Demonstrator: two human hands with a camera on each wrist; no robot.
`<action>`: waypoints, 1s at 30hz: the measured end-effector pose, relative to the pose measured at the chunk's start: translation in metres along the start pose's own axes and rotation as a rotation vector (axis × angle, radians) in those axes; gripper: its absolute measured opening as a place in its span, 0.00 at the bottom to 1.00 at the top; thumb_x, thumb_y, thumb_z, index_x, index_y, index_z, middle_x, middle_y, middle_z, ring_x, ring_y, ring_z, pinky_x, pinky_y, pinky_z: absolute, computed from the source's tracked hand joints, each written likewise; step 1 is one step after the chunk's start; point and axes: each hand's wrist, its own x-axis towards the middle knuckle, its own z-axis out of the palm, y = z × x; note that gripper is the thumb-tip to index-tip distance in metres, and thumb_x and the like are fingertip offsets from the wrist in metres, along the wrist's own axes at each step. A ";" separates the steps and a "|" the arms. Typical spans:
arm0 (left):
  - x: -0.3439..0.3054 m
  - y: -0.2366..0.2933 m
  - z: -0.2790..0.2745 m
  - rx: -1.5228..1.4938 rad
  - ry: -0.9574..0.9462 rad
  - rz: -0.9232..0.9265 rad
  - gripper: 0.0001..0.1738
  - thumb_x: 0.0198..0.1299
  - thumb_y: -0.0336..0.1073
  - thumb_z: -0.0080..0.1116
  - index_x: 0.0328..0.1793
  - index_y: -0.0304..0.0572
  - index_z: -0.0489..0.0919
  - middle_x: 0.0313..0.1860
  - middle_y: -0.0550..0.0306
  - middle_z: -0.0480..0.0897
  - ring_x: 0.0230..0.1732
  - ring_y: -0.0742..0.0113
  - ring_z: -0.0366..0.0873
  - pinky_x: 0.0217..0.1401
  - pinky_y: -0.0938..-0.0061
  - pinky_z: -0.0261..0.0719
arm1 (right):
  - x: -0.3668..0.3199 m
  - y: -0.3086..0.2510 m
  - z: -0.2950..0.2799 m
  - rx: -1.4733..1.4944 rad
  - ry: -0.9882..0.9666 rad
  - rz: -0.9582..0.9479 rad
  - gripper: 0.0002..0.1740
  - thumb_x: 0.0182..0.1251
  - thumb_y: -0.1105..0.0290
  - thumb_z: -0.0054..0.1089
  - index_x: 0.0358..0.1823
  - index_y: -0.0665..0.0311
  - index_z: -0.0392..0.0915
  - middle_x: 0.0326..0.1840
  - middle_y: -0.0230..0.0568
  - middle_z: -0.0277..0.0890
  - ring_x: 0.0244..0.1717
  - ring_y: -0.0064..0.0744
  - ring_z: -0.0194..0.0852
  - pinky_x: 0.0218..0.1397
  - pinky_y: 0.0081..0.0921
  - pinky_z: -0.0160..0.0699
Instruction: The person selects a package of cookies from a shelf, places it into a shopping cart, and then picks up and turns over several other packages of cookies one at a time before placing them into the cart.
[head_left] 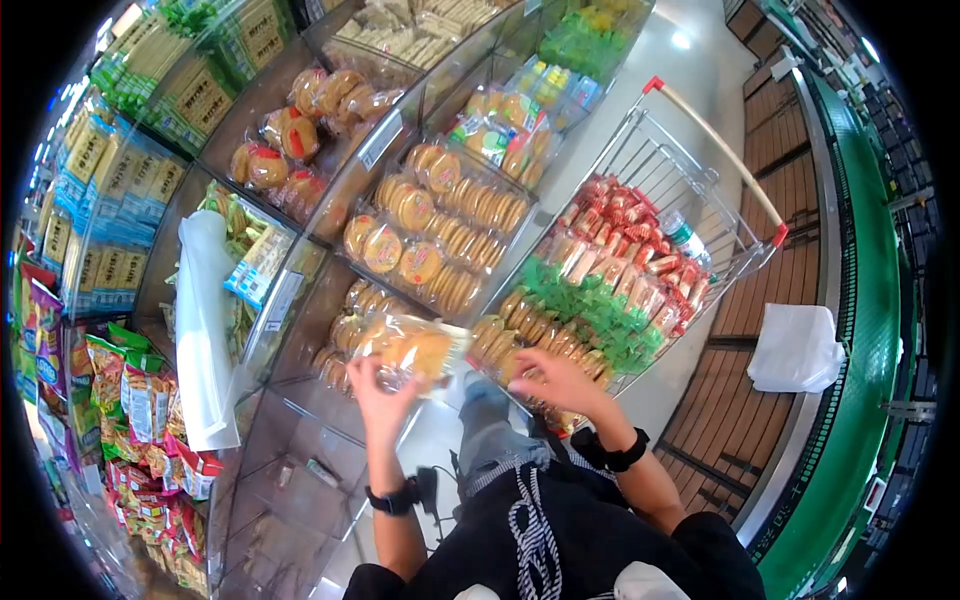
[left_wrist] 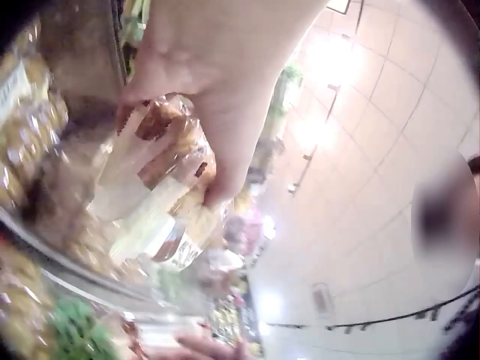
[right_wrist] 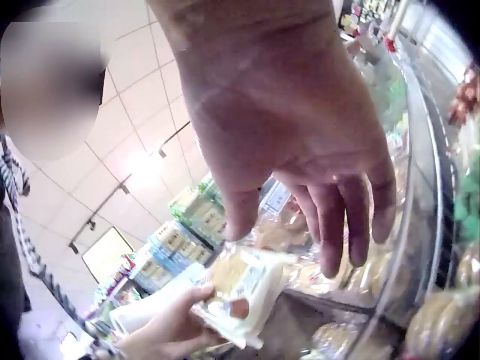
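Observation:
In the head view the left hand grips a clear packet of round golden biscuits over the edge of the bin. The left wrist view has the thumb and fingers of that hand curled round the crinkled packet. My right hand is off to the right of the packet, above the trolley's near end, holding nothing. Seen in the right wrist view, its fingers hang loosely bent, with the packet in the left hand just below them.
A shopping trolley holds red-wrapped packs, green decoration and round biscuit packets. Divided bins with biscuit packets stand to its left. A roll of clear bags lies over the left shelf. White bags rest by the green conveyor.

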 end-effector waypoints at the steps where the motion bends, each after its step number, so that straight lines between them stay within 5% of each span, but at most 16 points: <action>1: -0.010 0.028 0.006 -0.066 -0.012 0.044 0.29 0.30 0.41 0.73 0.38 0.37 0.71 0.51 0.47 0.64 0.50 0.55 0.67 0.51 0.66 0.68 | 0.003 0.022 0.015 0.042 0.036 -0.137 0.29 0.54 0.58 0.61 0.53 0.68 0.65 0.46 0.45 0.74 0.48 0.37 0.73 0.50 0.29 0.70; 2: -0.020 0.054 0.012 -0.132 -0.025 0.090 0.28 0.30 0.39 0.73 0.36 0.37 0.71 0.51 0.49 0.64 0.50 0.60 0.68 0.49 0.70 0.69 | 0.007 0.043 0.031 0.084 0.071 -0.274 0.31 0.54 0.58 0.61 0.54 0.69 0.64 0.50 0.47 0.71 0.52 0.37 0.70 0.55 0.29 0.68; 3: -0.028 0.080 0.019 -0.141 -0.044 0.130 0.28 0.30 0.39 0.74 0.37 0.38 0.70 0.53 0.49 0.63 0.52 0.60 0.67 0.50 0.69 0.68 | 0.002 0.010 0.019 0.683 -0.219 -0.217 0.40 0.49 0.63 0.66 0.61 0.67 0.56 0.57 0.42 0.66 0.57 0.36 0.65 0.61 0.31 0.63; 6: -0.045 0.140 0.032 -0.122 -0.090 0.323 0.35 0.30 0.38 0.74 0.47 0.40 0.69 0.58 0.50 0.62 0.57 0.61 0.64 0.55 0.68 0.65 | -0.013 -0.001 0.014 1.235 0.086 -0.186 0.43 0.47 0.66 0.68 0.63 0.65 0.54 0.57 0.40 0.66 0.57 0.34 0.66 0.62 0.31 0.63; 10: -0.058 0.170 0.031 -0.581 -0.275 0.297 0.48 0.34 0.37 0.73 0.64 0.42 0.60 0.57 0.48 0.64 0.58 0.56 0.65 0.60 0.64 0.64 | -0.040 -0.003 -0.019 1.530 0.030 -0.187 0.36 0.55 0.63 0.61 0.62 0.64 0.55 0.57 0.40 0.66 0.56 0.37 0.67 0.59 0.39 0.68; 12: -0.058 0.178 0.032 -0.924 -0.363 0.187 0.45 0.47 0.33 0.64 0.70 0.41 0.52 0.55 0.52 0.67 0.56 0.62 0.66 0.58 0.70 0.65 | -0.054 -0.004 -0.030 1.468 0.095 -0.201 0.35 0.56 0.62 0.60 0.62 0.64 0.55 0.58 0.41 0.66 0.56 0.38 0.68 0.57 0.41 0.71; 14: -0.053 0.179 0.026 -0.952 -0.486 -0.005 0.44 0.50 0.34 0.61 0.70 0.40 0.49 0.54 0.52 0.67 0.55 0.64 0.67 0.58 0.73 0.65 | -0.066 0.001 -0.036 1.500 0.165 -0.164 0.35 0.55 0.62 0.61 0.62 0.66 0.56 0.57 0.43 0.66 0.54 0.37 0.69 0.55 0.38 0.73; 17: -0.042 0.177 0.025 -0.740 -0.711 0.027 0.47 0.49 0.37 0.63 0.71 0.36 0.46 0.56 0.49 0.66 0.57 0.61 0.65 0.59 0.72 0.64 | -0.089 -0.018 -0.049 1.336 0.187 -0.304 0.36 0.52 0.66 0.64 0.61 0.68 0.57 0.55 0.44 0.68 0.52 0.33 0.71 0.52 0.33 0.75; 20: -0.048 0.202 0.035 -0.436 -0.667 0.416 0.54 0.45 0.41 0.68 0.70 0.34 0.43 0.57 0.44 0.64 0.60 0.56 0.63 0.62 0.69 0.62 | -0.107 -0.032 -0.057 0.920 0.330 -0.314 0.38 0.48 0.70 0.67 0.60 0.70 0.57 0.53 0.43 0.70 0.49 0.28 0.72 0.49 0.27 0.74; 21: -0.056 0.222 0.029 -0.301 -0.628 0.434 0.62 0.35 0.42 0.74 0.70 0.32 0.42 0.59 0.41 0.61 0.63 0.52 0.60 0.63 0.65 0.60 | -0.114 -0.044 -0.060 0.785 0.364 -0.352 0.42 0.44 0.71 0.71 0.61 0.71 0.56 0.52 0.41 0.69 0.50 0.26 0.70 0.51 0.25 0.71; 25: -0.066 0.230 0.038 -0.458 -0.591 0.409 0.67 0.27 0.34 0.78 0.71 0.33 0.40 0.61 0.46 0.63 0.62 0.59 0.62 0.65 0.67 0.58 | -0.137 -0.060 -0.063 0.526 0.448 -0.417 0.55 0.35 0.63 0.78 0.64 0.73 0.51 0.58 0.41 0.62 0.59 0.31 0.61 0.61 0.27 0.59; 30: -0.070 0.231 0.035 -0.457 -0.610 0.532 0.64 0.28 0.41 0.77 0.69 0.32 0.45 0.57 0.45 0.65 0.59 0.54 0.65 0.61 0.66 0.63 | -0.152 -0.067 -0.063 0.467 0.466 -0.445 0.60 0.31 0.57 0.78 0.65 0.73 0.50 0.60 0.46 0.55 0.63 0.39 0.53 0.65 0.32 0.50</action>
